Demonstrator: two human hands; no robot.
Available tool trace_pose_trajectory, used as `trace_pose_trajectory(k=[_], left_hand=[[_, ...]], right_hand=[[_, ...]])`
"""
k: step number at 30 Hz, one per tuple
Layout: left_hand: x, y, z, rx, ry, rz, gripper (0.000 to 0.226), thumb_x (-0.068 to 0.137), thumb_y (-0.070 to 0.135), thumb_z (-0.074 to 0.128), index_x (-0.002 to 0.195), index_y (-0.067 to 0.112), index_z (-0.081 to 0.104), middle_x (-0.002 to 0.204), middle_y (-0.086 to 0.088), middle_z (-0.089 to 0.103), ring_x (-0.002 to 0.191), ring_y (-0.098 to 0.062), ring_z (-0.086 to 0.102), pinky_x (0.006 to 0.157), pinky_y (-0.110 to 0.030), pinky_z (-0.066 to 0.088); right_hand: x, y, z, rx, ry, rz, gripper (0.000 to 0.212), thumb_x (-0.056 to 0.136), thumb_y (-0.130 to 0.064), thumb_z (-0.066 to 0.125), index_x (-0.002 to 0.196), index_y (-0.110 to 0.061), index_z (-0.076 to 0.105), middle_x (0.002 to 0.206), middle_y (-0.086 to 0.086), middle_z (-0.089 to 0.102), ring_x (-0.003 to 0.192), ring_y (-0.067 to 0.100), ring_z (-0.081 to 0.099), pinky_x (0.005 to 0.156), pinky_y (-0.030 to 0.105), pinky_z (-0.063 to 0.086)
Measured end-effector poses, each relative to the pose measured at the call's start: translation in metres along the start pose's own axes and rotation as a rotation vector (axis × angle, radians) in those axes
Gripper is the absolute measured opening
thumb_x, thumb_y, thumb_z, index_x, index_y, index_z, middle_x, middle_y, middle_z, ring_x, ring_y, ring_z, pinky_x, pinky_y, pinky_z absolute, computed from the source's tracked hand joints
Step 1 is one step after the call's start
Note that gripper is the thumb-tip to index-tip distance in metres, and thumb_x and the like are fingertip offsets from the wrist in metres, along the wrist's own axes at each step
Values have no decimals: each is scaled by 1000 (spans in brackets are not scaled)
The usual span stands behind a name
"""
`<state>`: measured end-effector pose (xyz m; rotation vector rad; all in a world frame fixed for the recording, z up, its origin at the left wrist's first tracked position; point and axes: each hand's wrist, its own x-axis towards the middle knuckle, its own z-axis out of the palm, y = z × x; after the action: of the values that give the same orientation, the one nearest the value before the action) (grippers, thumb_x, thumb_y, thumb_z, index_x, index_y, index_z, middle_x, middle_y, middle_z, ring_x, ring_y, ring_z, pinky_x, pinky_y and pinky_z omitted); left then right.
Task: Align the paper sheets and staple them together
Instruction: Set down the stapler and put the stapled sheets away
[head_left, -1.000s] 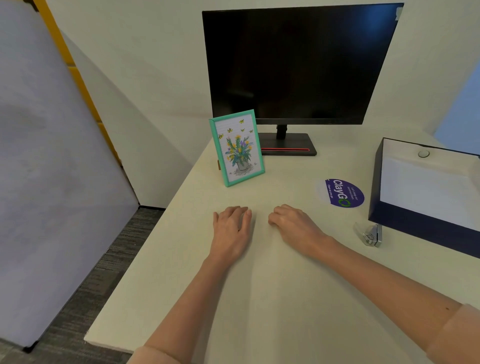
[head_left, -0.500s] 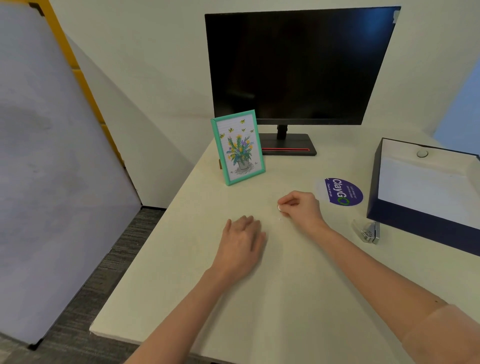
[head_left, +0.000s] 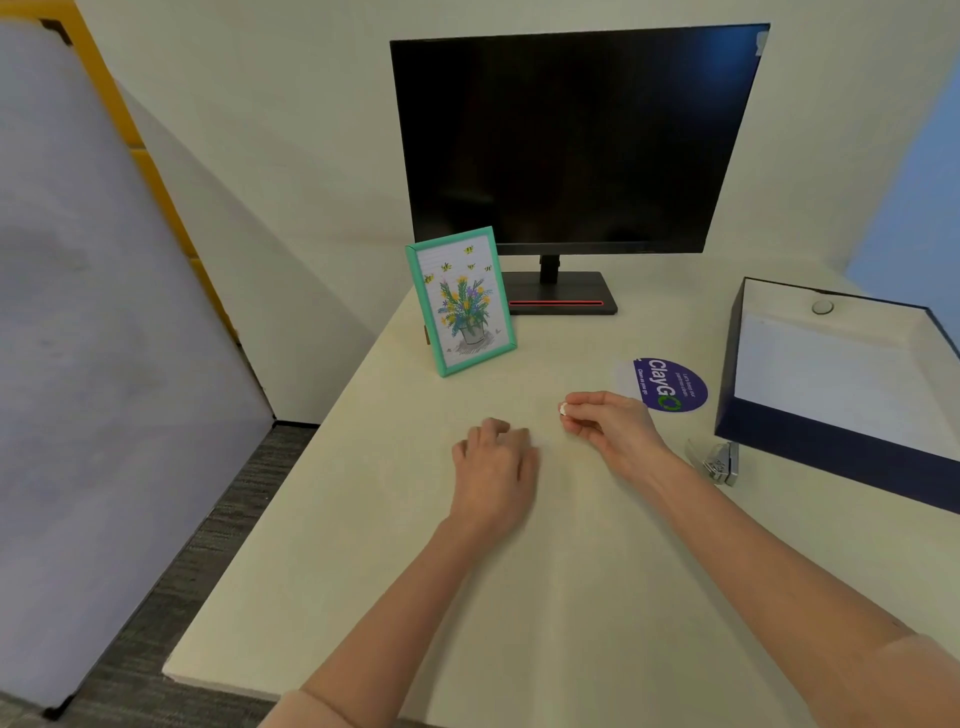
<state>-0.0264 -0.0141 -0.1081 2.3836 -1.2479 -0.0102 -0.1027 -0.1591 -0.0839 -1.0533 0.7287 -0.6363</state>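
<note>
Left hand (head_left: 493, 467) rests loosely curled and empty on the desk (head_left: 415, 597) while right hand (head_left: 608, 431) pinches a small white bit (head_left: 563, 409) (too tiny to identify); the paper sheets (head_left: 831, 374), probably light, floppy and best lifted by an edge, lie in the navy box (head_left: 831, 452) beside the stapler (head_left: 719, 460).

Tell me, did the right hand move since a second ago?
Yes. The right hand slid forward along the desk, and it is now nearer the purple ClayGo sticker.
</note>
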Motion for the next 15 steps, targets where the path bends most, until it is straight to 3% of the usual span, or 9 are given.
trace_pose_trajectory(k=[3, 5, 9, 12, 15], left_hand=[[4, -1, -4, 48, 75, -98, 32, 96, 26, 36, 109, 15, 62, 119, -7, 51, 107, -29, 46, 90, -37, 32], [1, 4, 2, 90, 24, -82, 38, 96, 31, 29, 110, 14, 60, 129, -9, 48, 114, -30, 43, 94, -40, 31], [-6, 16, 15, 136, -70, 11, 72, 83, 45, -1, 133, 16, 42, 148, -9, 31, 131, -29, 31, 109, -49, 19], [2, 13, 11, 120, -93, 15, 50, 96, 41, 18, 138, 23, 38, 152, -10, 26, 136, -29, 26, 112, -51, 11], [10, -5, -6, 57, 9, -50, 41, 96, 38, 36, 135, 29, 43, 145, -5, 36, 131, -25, 33, 109, -45, 16]], right_hand=[[-1, -2, -3, -15, 2, -10, 13, 78, 14, 64, 83, 2, 63, 78, 13, 66, 69, 18, 64, 64, 19, 58], [-3, -4, -5, -18, -1, -14, 13, 79, 14, 63, 84, 2, 63, 79, 14, 65, 70, 18, 64, 64, 19, 57], [-7, -6, -7, -2, -11, -21, 13, 80, 15, 61, 83, 2, 62, 80, 15, 64, 71, 20, 63, 64, 19, 57], [-9, -9, -9, 4, -9, -18, 13, 80, 14, 62, 83, 2, 62, 81, 15, 64, 72, 20, 63, 65, 19, 58], [-12, -11, -11, 27, -14, -6, 14, 80, 15, 62, 83, 2, 63, 80, 15, 65, 73, 20, 64, 66, 20, 58]])
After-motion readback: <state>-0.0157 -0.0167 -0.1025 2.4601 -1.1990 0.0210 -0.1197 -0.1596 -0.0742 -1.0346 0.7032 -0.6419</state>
